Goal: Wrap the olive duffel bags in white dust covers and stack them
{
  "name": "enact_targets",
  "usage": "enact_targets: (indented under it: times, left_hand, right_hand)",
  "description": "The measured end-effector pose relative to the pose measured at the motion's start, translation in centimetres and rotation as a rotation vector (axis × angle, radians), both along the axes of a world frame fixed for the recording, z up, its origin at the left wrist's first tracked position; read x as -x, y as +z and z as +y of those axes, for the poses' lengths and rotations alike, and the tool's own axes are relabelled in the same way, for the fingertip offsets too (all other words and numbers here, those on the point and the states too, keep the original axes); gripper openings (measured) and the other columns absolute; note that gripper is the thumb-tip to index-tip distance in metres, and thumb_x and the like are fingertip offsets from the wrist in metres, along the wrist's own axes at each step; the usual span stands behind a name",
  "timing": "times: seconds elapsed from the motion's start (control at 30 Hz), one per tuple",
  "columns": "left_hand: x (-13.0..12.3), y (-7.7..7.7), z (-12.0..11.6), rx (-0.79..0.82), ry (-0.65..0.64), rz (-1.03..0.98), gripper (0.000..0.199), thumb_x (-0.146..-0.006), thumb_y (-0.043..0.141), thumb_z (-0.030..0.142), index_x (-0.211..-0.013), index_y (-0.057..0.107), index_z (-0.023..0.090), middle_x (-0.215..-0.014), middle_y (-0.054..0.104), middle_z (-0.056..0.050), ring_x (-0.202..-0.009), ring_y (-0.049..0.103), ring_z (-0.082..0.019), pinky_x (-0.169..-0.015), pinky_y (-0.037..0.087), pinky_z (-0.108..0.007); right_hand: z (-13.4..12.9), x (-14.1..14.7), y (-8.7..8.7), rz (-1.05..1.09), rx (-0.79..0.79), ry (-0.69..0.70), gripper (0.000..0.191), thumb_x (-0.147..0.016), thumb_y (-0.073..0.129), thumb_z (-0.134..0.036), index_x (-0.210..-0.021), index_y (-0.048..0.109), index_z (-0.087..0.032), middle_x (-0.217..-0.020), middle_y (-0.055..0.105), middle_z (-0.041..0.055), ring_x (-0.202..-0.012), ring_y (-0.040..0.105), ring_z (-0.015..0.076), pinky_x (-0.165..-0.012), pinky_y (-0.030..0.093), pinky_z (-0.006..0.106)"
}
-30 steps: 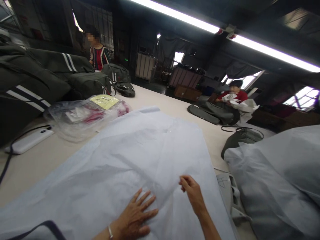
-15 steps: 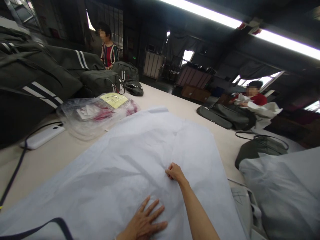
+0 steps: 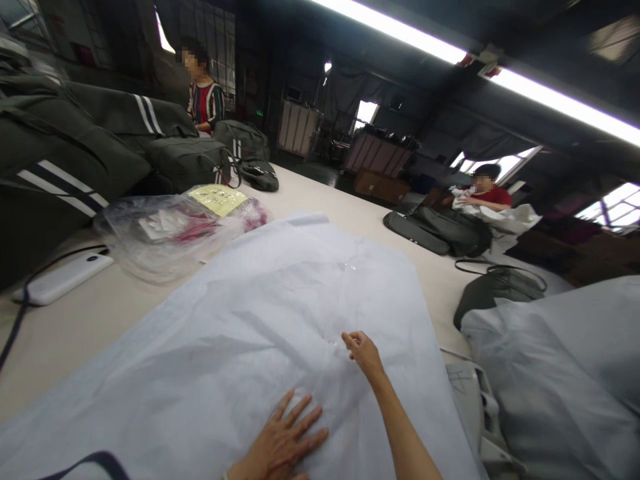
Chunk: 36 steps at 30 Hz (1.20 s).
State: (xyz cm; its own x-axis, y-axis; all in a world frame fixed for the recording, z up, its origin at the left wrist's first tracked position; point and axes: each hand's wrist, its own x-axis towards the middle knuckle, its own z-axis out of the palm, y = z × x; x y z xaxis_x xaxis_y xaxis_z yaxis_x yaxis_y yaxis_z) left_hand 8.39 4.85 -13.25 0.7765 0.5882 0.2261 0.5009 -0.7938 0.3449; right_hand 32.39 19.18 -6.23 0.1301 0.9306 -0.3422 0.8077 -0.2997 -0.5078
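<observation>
A large white sheet of thin, wrinkled wrapping material [image 3: 240, 320] covers the table in front of me. My left hand [image 3: 287, 437] lies flat on its near part, fingers spread. Just beyond and to the right, my right hand [image 3: 364, 352] is over the sheet with its fingers bent together. Whatever may be between those fingertips is too small to make out. Beside them is a shiny clear patch [image 3: 330, 341], like tape, and another glossy patch [image 3: 351, 267] is farther up the sheet. A dark strap [image 3: 100, 460] curves at the lower left.
Dark green bags with white stripes [image 3: 65, 187] are piled at the left. Near them lie a clear plastic bag [image 3: 150, 247] and a white oblong device [image 3: 67, 277]. A grey-white wrapped bundle [image 3: 555, 367] and dark bags [image 3: 440, 230] are at the right. Two people are farther off.
My right hand has moved right, off the spot it was touching, and its fingers have loosened slightly. Shiny clear patches now show on the sheet. My left hand stays flat; the view has shifted slightly.
</observation>
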Motion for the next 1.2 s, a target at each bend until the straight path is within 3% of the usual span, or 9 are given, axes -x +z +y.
enact_targets:
  times: [0.07,0.13,0.27,0.4,0.63,0.77,0.9,1.07,1.2]
  left_hand:
    - [-0.2,0.1,0.0,0.045,-0.01,0.035,0.084,-0.085,0.061,0.056,-0.154,0.017,0.033,-0.158,0.03,-0.004,-0.143,0.028,-0.033,-0.118,0.013,-0.059]
    - [-0.3,0.2,0.1,0.094,-0.023,0.058,0.092,-0.084,0.063,0.053,-0.155,0.01,0.03,-0.159,0.027,-0.005,-0.145,0.024,-0.034,-0.118,0.013,-0.059]
    - [-0.7,0.3,0.5,0.15,-0.011,0.063,0.097,-0.083,0.064,0.05,-0.156,0.004,0.028,-0.162,0.018,-0.004,-0.147,0.018,-0.033,-0.119,0.011,-0.057]
    - [-1.4,0.3,3.9,0.122,0.029,0.07,0.093,-0.084,0.062,0.052,-0.156,0.007,0.027,-0.162,0.018,-0.005,-0.147,0.017,-0.032,-0.119,0.009,-0.057]
    - [-3.4,3.1,15.1,0.034,0.071,0.14,0.068,-0.092,0.05,0.059,-0.148,0.035,0.022,-0.154,0.036,-0.012,-0.142,0.03,-0.033,-0.114,0.023,-0.059]
    - [-2.5,4.2,15.0,-0.02,0.118,0.126,0.053,-0.098,0.044,0.052,-0.143,0.042,0.024,-0.154,0.037,-0.011,-0.143,0.029,-0.031,-0.113,0.023,-0.059]
    - [-0.3,3.4,10.4,0.002,0.111,0.111,0.056,-0.097,0.047,0.05,-0.146,0.036,0.026,-0.154,0.037,-0.01,-0.142,0.031,-0.029,-0.113,0.026,-0.054]
    - [1.7,1.9,4.2,-0.03,0.261,0.065,0.057,-0.1,0.044,0.041,-0.151,0.026,0.023,-0.155,0.035,-0.009,-0.144,0.028,-0.026,-0.117,0.018,-0.052]
    - [2.6,0.7,0.7,-0.059,0.29,0.088,0.061,-0.098,0.046,0.046,-0.152,0.025,0.024,-0.155,0.037,-0.01,-0.144,0.029,-0.028,-0.117,0.013,-0.055]
  right_hand:
    - [-2.6,0.3,-0.7,-0.019,-0.165,0.035,0.054,-0.095,0.03,-0.054,-0.128,0.054,-0.017,-0.131,0.062,0.0125,-0.117,0.061,0.0238,-0.1,0.047,0.038]
    - [-5.0,1.2,-2.4,-0.097,-0.332,0.167,0.06,-0.096,0.03,-0.055,-0.142,0.044,-0.019,-0.15,0.044,0.0108,-0.14,0.038,0.0267,-0.116,0.029,0.047]
    - [-6.7,3.3,-6.3,-0.29,-0.373,0.389,0.066,-0.095,0.033,-0.058,-0.149,0.034,-0.021,-0.158,0.026,0.0085,-0.148,0.018,0.0297,-0.12,0.014,0.057]
    - [-2.8,3.6,-7.5,-0.376,-0.357,0.37,0.064,-0.097,0.032,-0.053,-0.151,0.028,-0.018,-0.159,0.022,0.0095,-0.148,0.016,0.029,-0.119,0.013,0.056]
    - [8.1,2.9,-5.7,-0.311,-0.27,0.233,0.066,-0.095,0.044,-0.05,-0.151,0.028,-0.02,-0.16,0.022,0.0102,-0.149,0.012,0.0293,-0.119,0.006,0.055]
    - [9.7,2.1,-3.6,-0.217,-0.26,0.114,0.065,-0.098,0.032,-0.05,-0.154,0.018,-0.017,-0.162,0.017,0.0106,-0.15,0.01,0.0271,-0.12,0.01,0.054]
    - [3.9,-0.1,-1.2,-0.158,-0.437,0.178,0.061,-0.1,0.026,-0.047,-0.154,0.015,-0.02,-0.161,0.019,0.0085,-0.15,0.01,0.0222,-0.121,0.011,0.052]
    - [-12.4,-2.1,1.0,-0.191,-0.483,0.44,0.063,-0.098,0.039,-0.044,-0.154,0.014,-0.03,-0.159,0.027,0.0044,-0.147,0.021,0.0259,-0.121,0.016,0.054]
    - [-23.9,-1.6,-0.8,-0.235,-0.347,0.595,0.077,-0.092,0.049,-0.051,-0.154,0.008,-0.032,-0.158,0.027,0.0042,-0.145,0.028,0.0307,-0.117,0.027,0.056]
